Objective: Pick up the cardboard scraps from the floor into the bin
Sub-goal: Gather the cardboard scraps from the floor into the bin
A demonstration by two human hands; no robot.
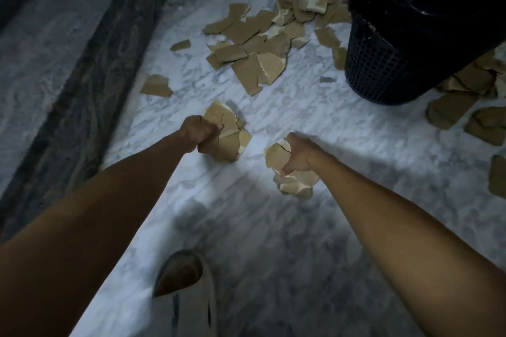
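My left hand [201, 128]: fingers clamped round scrap bundle [227, 134]. Right hand [298, 153]: same, second bundle [290, 172]. Carry both over bin [388, 63], floor's far right; release inside rim.

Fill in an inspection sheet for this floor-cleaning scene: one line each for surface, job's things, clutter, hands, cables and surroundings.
Surface: white-grey marble floor, dimly lit.
Job's things: black mesh bin with a dark liner, upper right; loose cardboard scraps piled left of it, more scraps to its right.
Clutter: nothing seen besides the scraps.
Hands: left hand grips a bunch of scraps; right hand grips another bunch.
Cables: nothing seen.
Surroundings: dark stone border at left; a slippered foot below.
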